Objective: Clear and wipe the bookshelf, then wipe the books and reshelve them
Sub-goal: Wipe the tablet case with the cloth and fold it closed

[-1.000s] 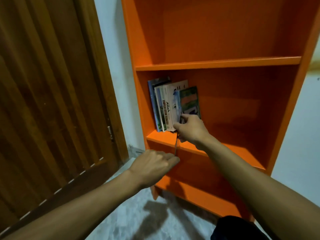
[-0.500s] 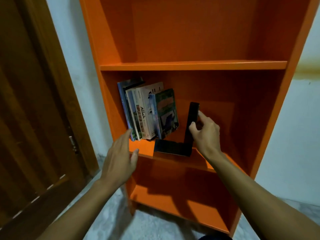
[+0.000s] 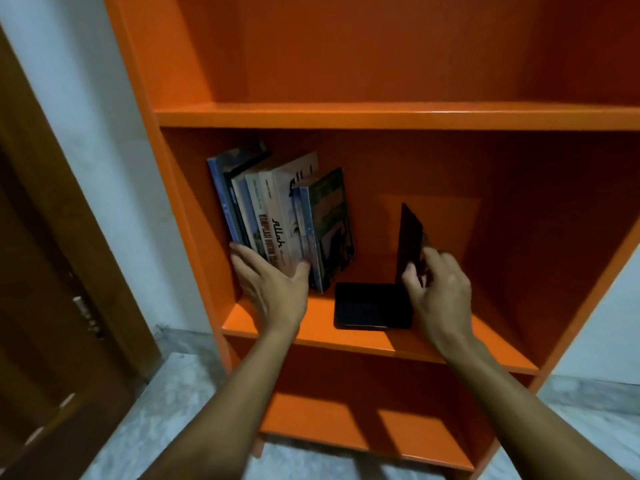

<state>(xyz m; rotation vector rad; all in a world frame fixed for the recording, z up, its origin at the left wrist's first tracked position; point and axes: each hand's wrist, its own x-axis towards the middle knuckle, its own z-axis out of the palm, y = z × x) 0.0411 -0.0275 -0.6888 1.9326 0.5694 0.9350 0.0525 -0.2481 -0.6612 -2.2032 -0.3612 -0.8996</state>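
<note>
both hands on shelf: left hand (image 3: 273, 289) against books (image 3: 284, 220), right hand (image 3: 438, 289) gripping bookend (image 3: 408, 237).

Both forearms are bare to the frame's edge, with no sleeves, rings or watch visible.

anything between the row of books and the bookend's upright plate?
Head view: only the black bookend's flat base plate on bare orange shelf; a gap separates it from the books.

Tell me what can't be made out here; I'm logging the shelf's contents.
Head view:
- Lower spines of the books: covered by the left hand.
- Right hand fingertips: blurred, partly behind the black bookend.
- Bookshelf top and right side: cut off by the frame.
</note>
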